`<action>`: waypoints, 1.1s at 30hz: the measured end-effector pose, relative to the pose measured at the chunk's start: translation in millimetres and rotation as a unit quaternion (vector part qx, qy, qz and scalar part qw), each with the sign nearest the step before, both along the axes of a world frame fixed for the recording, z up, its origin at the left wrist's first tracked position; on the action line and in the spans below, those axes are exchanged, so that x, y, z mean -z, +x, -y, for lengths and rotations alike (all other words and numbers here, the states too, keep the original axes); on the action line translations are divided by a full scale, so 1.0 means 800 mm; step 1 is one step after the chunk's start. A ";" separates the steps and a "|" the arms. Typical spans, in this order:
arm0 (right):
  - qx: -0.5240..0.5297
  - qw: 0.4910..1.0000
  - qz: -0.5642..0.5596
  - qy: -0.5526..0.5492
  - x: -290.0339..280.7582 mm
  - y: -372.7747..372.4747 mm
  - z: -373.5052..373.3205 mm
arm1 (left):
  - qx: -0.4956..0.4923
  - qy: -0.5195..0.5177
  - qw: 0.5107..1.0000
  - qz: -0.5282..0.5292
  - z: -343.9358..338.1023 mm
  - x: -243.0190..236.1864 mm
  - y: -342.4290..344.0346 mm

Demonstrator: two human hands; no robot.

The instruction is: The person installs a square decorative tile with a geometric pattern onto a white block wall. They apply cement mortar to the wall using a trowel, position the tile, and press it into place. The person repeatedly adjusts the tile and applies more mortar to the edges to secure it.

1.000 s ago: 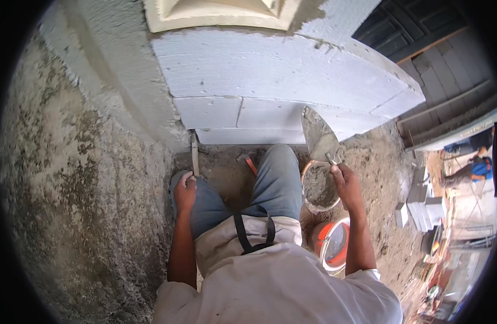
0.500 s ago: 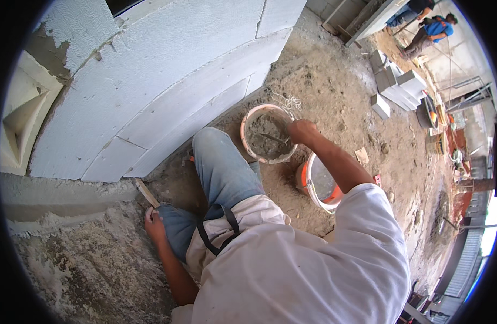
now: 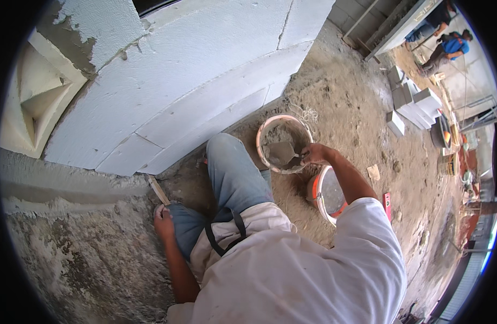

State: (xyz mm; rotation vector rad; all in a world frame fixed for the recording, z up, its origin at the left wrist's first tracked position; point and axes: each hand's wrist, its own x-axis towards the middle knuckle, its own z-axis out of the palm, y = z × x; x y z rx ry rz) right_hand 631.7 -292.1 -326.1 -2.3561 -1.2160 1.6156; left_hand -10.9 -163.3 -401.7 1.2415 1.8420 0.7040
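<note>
My right hand (image 3: 315,155) is closed round the handle of a trowel (image 3: 281,153). Its grey, mortar-covered blade lies flat inside a round bucket (image 3: 259,141) with wet mortar (image 3: 283,129) in it. Low on the left, beside my bent knee, my left hand (image 3: 163,222) has its fingers curled at the near end of a narrow wooden strip (image 3: 159,190). The strip's far end reaches the foot of the pale block wall (image 3: 205,92).
An orange-and-white bucket (image 3: 316,195) stands just right of the mortar bucket. Beyond my right arm lies a red level (image 3: 387,206). Pale blocks (image 3: 410,102) are stacked at the far right, near a person in blue (image 3: 455,47). A rough ledge (image 3: 86,248) runs along the left.
The trowel blade has turned, from edge-on in the mortar to broad face up with mortar on it. My right hand has turned with it; my left hand stays at the strip. The view has shifted slightly.
</note>
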 end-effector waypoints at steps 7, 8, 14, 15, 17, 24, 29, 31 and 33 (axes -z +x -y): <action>0.124 0.964 -0.157 0.177 -0.036 -0.062 0.075 | -0.008 -0.043 0.998 -0.040 0.018 -0.018 -0.003; 0.149 0.954 -0.182 0.185 -0.065 -0.092 0.063 | -0.005 -0.041 0.998 -0.054 0.025 0.000 -0.014; -0.010 0.920 -0.187 0.344 -0.232 -0.262 -0.015 | 0.023 -0.043 0.990 -0.131 0.003 -0.007 0.010; -0.085 0.909 -0.167 0.371 -0.260 -0.281 -0.038 | 0.009 -0.036 0.992 -0.118 0.004 -0.006 0.009; -0.185 0.882 -0.148 0.406 -0.324 -0.330 -0.075 | -0.003 -0.026 0.995 -0.097 0.008 -0.006 0.010; -0.270 0.868 -0.314 0.274 -0.441 -0.469 -0.187 | -0.063 0.055 0.996 -0.024 0.023 -0.004 -0.007; -0.206 0.840 -0.444 0.236 -0.449 -0.503 -0.224 | -0.043 0.069 0.997 0.012 0.025 0.014 -0.020; -0.180 0.831 -0.481 0.216 -0.449 -0.500 -0.234 | -0.054 0.082 0.995 0.016 0.025 0.018 -0.021; -0.153 0.810 -0.531 0.197 -0.438 -0.494 -0.241 | -0.063 0.078 0.995 0.025 0.026 0.022 -0.023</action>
